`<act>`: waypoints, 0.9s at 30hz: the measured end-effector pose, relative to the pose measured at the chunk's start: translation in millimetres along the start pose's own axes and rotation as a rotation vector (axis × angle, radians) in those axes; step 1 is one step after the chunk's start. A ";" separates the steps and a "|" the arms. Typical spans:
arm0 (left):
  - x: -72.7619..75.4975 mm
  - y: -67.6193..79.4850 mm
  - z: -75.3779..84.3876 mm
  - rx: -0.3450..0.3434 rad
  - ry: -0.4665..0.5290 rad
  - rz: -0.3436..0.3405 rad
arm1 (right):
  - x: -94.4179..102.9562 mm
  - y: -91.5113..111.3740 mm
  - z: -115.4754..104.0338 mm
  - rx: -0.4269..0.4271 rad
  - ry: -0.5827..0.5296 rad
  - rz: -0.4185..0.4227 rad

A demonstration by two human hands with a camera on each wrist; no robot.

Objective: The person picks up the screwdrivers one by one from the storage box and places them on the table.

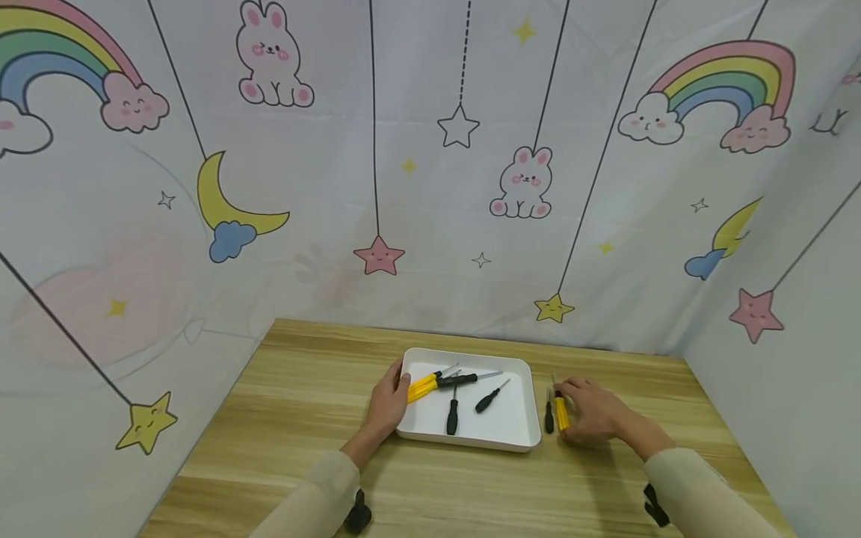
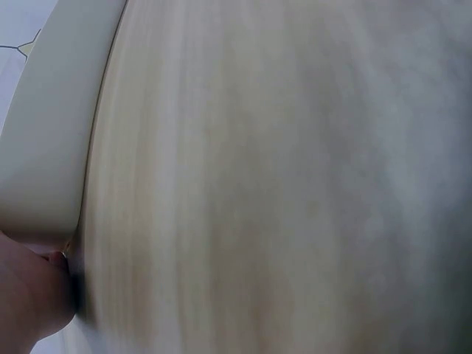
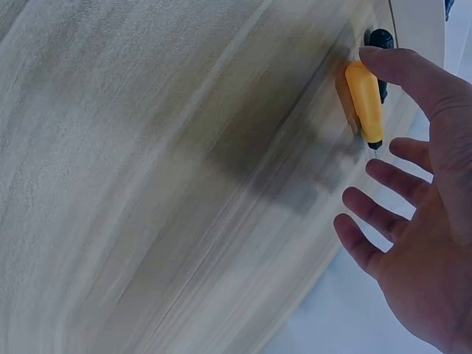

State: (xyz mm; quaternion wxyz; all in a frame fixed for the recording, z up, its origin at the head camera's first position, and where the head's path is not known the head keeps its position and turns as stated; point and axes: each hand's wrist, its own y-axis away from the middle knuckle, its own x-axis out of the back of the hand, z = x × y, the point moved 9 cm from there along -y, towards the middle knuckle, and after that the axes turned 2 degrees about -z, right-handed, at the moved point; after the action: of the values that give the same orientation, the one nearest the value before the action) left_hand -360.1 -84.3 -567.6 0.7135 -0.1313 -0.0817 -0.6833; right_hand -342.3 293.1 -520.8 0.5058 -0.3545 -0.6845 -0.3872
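A white tray [image 1: 507,426] holds several screwdrivers: yellow-handled ones [image 1: 422,387] at its left, a black one [image 1: 457,380] lying across them, another black screwdriver [image 1: 453,417] and a small black one [image 1: 486,402]. My left hand [image 1: 388,405] grips the tray's left side, thumb at the rim; the left wrist view shows that hand [image 2: 33,295] against the tray wall [image 2: 55,125]. Right of the tray, a yellow screwdriver [image 3: 365,99] and a small black screwdriver [image 1: 548,418] lie on the table. Over the yellow one, my right hand [image 3: 435,221] has its fingers spread, the thumb close to the handle.
The wooden table [image 1: 282,433] meets a curtain [image 1: 430,187] printed with rabbits, stars and rainbows at its back edge. More white cloth [image 1: 807,388] hangs along the right side. Black straps [image 1: 359,512] show at both forearms.
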 end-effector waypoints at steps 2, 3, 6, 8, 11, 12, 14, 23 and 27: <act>-0.3 -0.2 -0.8 0.001 -0.002 -0.002 | 1.1 -0.2 0.4 -0.005 0.000 -0.007; -0.5 -0.1 -0.9 0.002 -0.003 -0.003 | 2.4 -0.2 -0.1 -0.001 0.001 -0.006; -0.5 0.1 -1.0 0.005 -0.005 -0.003 | 6.6 0.1 -1.0 0.010 -0.010 0.005; -0.5 0.2 -0.9 0.006 -0.006 -0.003 | 9.8 0.8 -2.0 0.028 -0.013 0.022; -0.4 0.6 -0.2 0.009 -0.006 -0.003 | 12.9 1.7 -2.2 0.044 -0.020 0.039; -0.4 0.5 -0.3 0.009 -0.006 -0.004 | 13.6 1.9 -2.6 0.049 -0.024 0.042; -0.7 -0.4 0.1 0.008 -0.006 -0.002 | 16.0 1.3 -2.4 0.061 -0.025 0.046; -2.3 -3.7 -1.0 0.010 -0.012 0.007 | 24.0 -7.2 -1.8 0.054 -0.032 0.051; -2.9 -4.4 -1.0 0.009 -0.014 0.011 | 26.2 -10.9 -3.6 0.050 -0.014 0.049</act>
State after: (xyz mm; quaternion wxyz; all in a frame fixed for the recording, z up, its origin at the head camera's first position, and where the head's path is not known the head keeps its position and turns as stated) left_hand -364.7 -81.9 -569.0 0.7174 -0.1335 -0.0891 -0.6780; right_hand -356.6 287.4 -496.6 0.5189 -0.3611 -0.6889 -0.3548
